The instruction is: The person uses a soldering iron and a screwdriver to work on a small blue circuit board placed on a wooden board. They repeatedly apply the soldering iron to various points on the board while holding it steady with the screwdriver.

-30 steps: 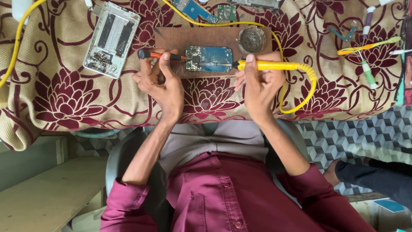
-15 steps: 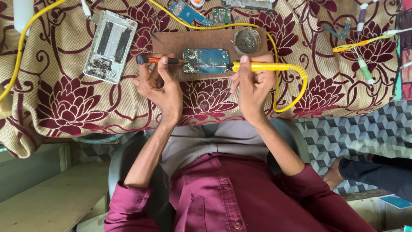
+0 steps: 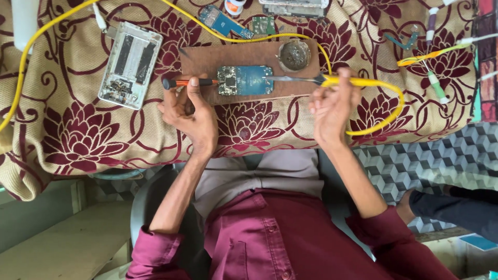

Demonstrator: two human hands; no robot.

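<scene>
Left hand (image 3: 189, 111): fingers clenched on an orange-handled tool w/ black end cap (image 3: 188, 82). Tool lies approx. horizontal, tip end pointing at the circuit board's left edge; whether the tip touches it cannot be told.
Right hand (image 3: 332, 106): fingers grasping a yellow soldering iron (image 3: 346, 81) at its grip. Metal shaft runs left, tip over the board's right edge; contact cannot be confirmed.
Circuit board (image 3: 245, 80): blue-green, rectangular, flat on the brown work board, approx. centre, between both hands.
Work board (image 3: 207, 57): brown rectangular slab on the counter, under the circuit board.
Round tin (image 3: 294, 54): shallow, dark residue inside, at the work board's far right corner, just beyond the iron shaft.
Iron cord (image 3: 381, 114): yellow, loops out to the right of the right hand and curves back; a further yellow run crosses the counter toward the far left.
Counter (image 3: 78, 129): covered w/ beige cloth, maroon flower pattern; cloth hangs over the near edge.
Phone frame (image 3: 129, 65): silver, opened, internals exposed, left of the work board, well apart from the left hand.
Small boards (image 3: 225, 23): blue and green pcs., beyond the work board's far edge.
Misc. tools (image 3: 433, 67): thin probes/pens at far right of the counter, apart from both hands.
Person: seated at the counter's near edge, maroon shirt, both forearms raised to the counter.
</scene>
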